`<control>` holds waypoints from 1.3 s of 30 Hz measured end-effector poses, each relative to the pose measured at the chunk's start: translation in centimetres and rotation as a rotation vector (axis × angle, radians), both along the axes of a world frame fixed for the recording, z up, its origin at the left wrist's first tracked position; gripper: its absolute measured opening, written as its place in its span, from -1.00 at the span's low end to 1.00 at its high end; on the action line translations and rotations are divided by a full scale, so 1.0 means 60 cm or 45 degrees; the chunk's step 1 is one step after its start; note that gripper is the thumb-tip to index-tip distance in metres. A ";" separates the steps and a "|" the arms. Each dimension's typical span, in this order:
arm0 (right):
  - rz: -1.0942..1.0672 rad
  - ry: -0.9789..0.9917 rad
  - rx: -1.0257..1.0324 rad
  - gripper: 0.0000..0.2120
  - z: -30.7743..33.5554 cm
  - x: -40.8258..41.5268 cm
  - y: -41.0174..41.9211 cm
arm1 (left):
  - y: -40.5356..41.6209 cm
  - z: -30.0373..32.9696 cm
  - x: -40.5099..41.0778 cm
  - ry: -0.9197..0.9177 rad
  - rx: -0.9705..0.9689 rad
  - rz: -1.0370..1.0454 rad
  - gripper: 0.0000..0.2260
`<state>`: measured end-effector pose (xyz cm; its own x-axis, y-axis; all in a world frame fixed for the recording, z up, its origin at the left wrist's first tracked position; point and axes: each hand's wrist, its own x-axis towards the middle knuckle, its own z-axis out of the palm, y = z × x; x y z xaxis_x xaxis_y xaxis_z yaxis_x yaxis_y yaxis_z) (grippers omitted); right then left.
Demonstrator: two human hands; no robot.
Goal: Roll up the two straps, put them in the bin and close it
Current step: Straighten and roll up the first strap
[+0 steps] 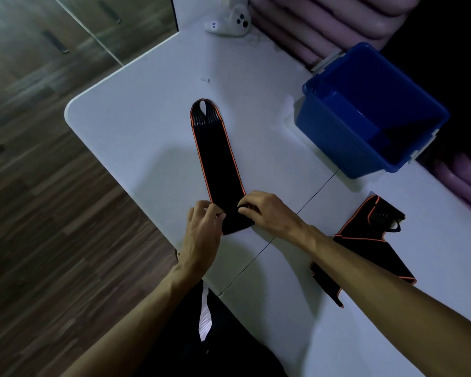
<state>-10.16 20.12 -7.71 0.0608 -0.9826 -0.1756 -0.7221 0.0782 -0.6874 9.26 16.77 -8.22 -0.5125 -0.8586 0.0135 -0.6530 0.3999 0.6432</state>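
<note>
Bare table (147, 137) left of bin (370, 121)

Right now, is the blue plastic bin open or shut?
Open: the blue plastic bin has no lid on top, and its inside floor and walls show.

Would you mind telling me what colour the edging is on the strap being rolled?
Orange edging on a black strap, clearest in the head view.

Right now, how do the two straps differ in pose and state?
The strap at center lies flat and straight, both hands pinching its near end; the strap at right lies folded, crumpled and untouched. Left hand and right hand grip only the first. Both are black with orange edging.
</note>
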 end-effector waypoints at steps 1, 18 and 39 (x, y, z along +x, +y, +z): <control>-0.041 -0.026 -0.015 -0.84 0.001 0.004 0.002 | -0.003 -0.003 0.002 0.000 -0.028 -0.036 -0.90; 0.205 0.582 -0.299 -0.47 -0.014 0.002 0.069 | -0.024 -0.009 0.046 -0.077 -0.213 -0.556 -0.68; -0.357 -0.067 0.126 -0.78 0.012 0.002 -0.025 | -0.072 0.016 -0.026 -0.097 0.166 0.014 -0.76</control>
<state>-10.02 18.61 -6.96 -0.1993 -0.9406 -0.2748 -0.6266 0.3379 -0.7022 7.68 12.45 -7.24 -0.4986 -0.8559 -0.1373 -0.7058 0.3089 0.6375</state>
